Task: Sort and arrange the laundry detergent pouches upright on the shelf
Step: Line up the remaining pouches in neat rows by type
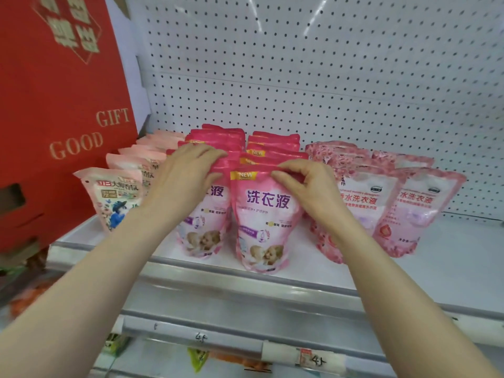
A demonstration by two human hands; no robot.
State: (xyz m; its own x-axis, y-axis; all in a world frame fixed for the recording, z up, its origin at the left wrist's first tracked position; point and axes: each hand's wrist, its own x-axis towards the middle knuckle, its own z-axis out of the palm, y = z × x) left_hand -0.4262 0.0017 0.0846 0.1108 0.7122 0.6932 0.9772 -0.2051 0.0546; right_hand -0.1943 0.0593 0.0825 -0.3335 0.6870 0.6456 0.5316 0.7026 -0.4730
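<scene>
Left hand [188, 173] grips the neighbour pouch [207, 227] at nine o'clock; right hand [308, 186] pinches the front pouch [263, 219] by its top. Let go crooked, it could topple over the shelf edge [300, 281] at six o'clock.

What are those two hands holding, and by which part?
Each holds a pink detergent pouch by its top edge: the left hand grips the left-row front pouch, the right hand pinches the right-row front pouch.
</scene>
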